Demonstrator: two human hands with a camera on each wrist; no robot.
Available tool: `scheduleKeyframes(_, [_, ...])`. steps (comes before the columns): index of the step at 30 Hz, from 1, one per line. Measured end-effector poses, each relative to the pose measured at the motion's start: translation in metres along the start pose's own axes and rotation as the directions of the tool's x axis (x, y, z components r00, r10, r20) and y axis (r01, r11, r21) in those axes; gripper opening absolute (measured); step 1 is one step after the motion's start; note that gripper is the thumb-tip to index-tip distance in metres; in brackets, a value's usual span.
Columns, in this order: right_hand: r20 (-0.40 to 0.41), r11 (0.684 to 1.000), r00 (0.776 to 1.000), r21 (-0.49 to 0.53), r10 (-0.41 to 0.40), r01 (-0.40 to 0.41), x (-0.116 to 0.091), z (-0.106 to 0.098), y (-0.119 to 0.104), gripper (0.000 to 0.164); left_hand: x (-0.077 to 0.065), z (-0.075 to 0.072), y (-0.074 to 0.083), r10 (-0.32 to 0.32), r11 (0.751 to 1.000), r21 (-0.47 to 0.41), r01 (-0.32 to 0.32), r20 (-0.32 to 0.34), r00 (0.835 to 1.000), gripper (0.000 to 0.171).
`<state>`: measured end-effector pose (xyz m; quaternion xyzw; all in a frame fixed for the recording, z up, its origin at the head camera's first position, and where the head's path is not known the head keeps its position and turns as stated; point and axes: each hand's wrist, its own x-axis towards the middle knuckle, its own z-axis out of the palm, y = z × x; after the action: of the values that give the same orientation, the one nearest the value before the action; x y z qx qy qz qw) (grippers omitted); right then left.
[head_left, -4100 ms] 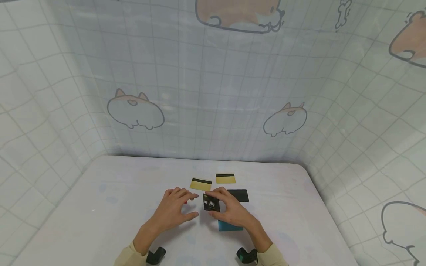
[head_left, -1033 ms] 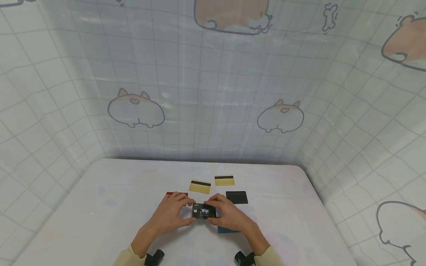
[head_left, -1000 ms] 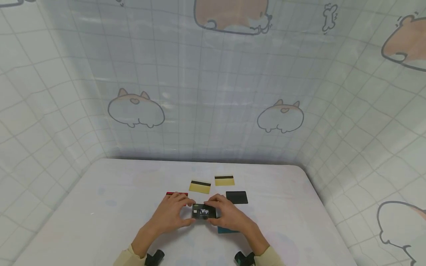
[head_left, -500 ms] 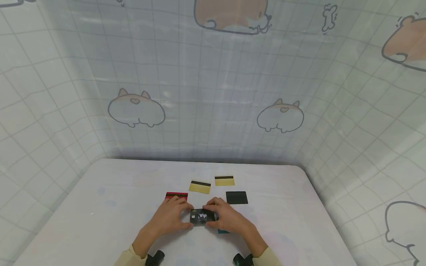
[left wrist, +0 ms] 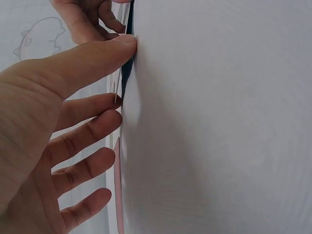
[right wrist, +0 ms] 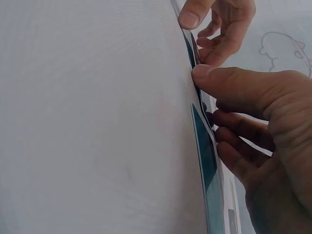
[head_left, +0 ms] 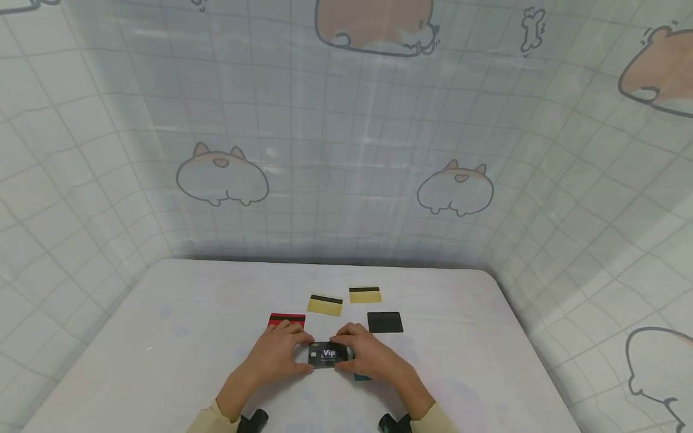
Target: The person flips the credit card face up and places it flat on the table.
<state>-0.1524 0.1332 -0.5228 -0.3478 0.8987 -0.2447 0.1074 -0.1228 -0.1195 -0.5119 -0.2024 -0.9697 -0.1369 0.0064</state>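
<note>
A black bank-style card [head_left: 327, 355] printed "Vip" lies low at the table surface between my two hands. My left hand [head_left: 275, 353] holds its left end, thumb at the near corner and index finger at the far one. At the other end, my right hand [head_left: 373, 355] grips the card with thumb and fingers across its near and far edges. Under the right hand a teal card [head_left: 361, 377] is mostly hidden. A red card with a dark stripe [head_left: 287, 319] lies just beyond the left fingers, partly covered.
Two yellow cards with black stripes lie farther back, one on the left [head_left: 325, 305] and one on the right [head_left: 365, 294]. A plain black card [head_left: 385, 322] rests beyond the right hand. The white table [head_left: 189, 337] meets a patterned curtain [head_left: 346, 198] behind.
The right hand brought the Vip card left and level, and the left hand took its other end. Both hands then lowered it toward me to the table, uncovering more of the red card.
</note>
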Motion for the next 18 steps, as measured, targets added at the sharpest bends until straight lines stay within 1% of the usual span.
scheduleKeyframes(9, [0.014,1.000,1.000,-0.011,0.015,-0.014,-0.0022,0.0002,0.0026,0.053,-0.0005,0.0026,0.0031,-0.016,1.000,0.007,0.016,0.020,1.000,0.056])
scheduleKeyframes(18, [0.015,1.000,1.000,-0.006,0.017,-0.017,-0.0020,-0.0005,0.0019,0.053,0.0001,0.0003,0.0032,-0.025,1.000,0.005,0.025,0.039,0.999,0.057])
